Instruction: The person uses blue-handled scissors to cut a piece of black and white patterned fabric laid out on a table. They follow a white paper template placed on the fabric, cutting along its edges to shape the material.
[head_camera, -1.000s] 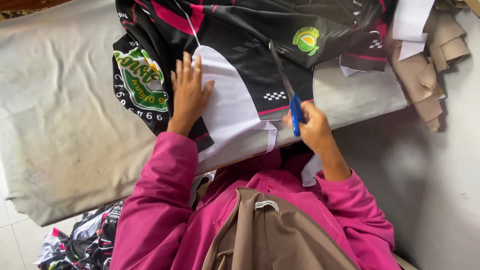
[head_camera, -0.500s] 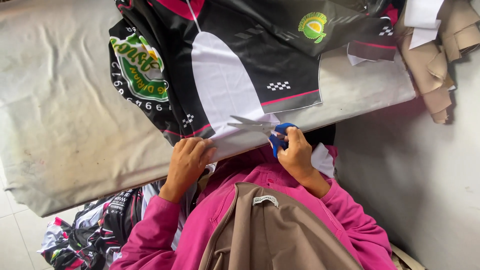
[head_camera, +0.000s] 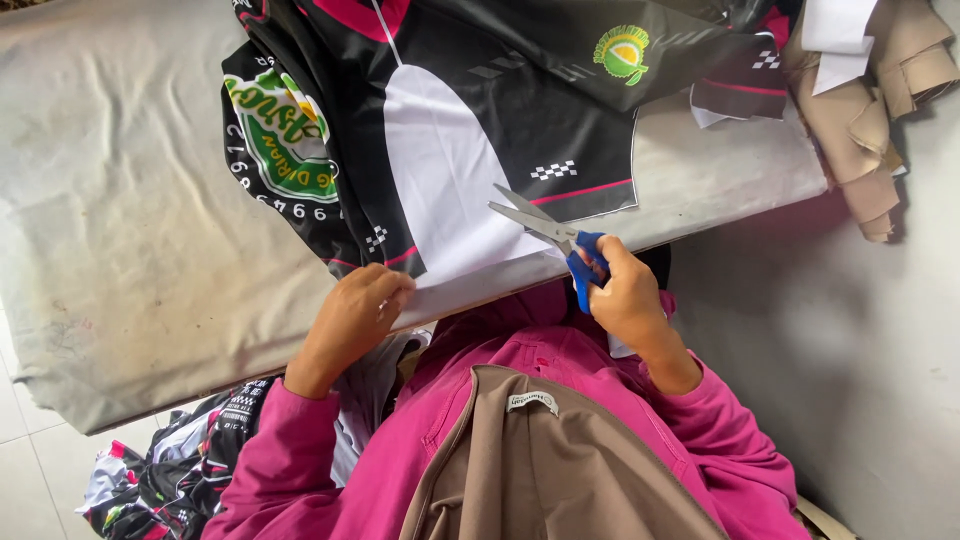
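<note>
From my feed, a wide worktable covered in a stained, creased grey cloth (head_camera: 130, 250) fills the frame from nine to three o'clock. Pale floor tiles (head_camera: 25, 480) show at seven o'clock, a plain grey floor (head_camera: 860, 330) at four o'clock, and folded tan fabric pieces (head_camera: 870, 110) hang at two o'clock in soft, even light.

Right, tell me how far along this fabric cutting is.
Done: the printed black and white fabric is spread on the grey-covered table, and offcuts lie on the floor. In hand: the right hand holds blue-handled scissors, blades open at the white panel's lower edge, while the left hand pinches the fabric's edge. Left: that edge looks uncut.
</note>
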